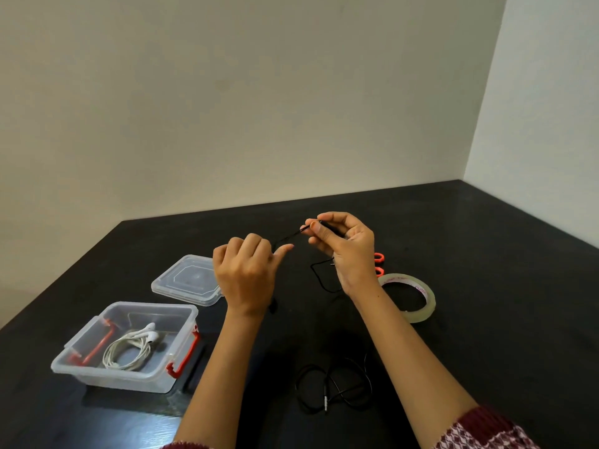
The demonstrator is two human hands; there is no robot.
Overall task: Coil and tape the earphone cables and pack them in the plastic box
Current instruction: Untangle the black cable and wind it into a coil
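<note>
Black earphone cable taut, right of plastic box: right hand pinches it, left hand curls round other end. Risk: springy wire slips pinch, loops unravel before taping.

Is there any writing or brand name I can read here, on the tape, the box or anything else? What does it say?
Tape roll: pink print runs round its inner core, too blurred to read.
Plastic box: no lettering visible.
Lid: raised outlines only, no readable text.
Nothing else in view carries words or numbers.
</note>
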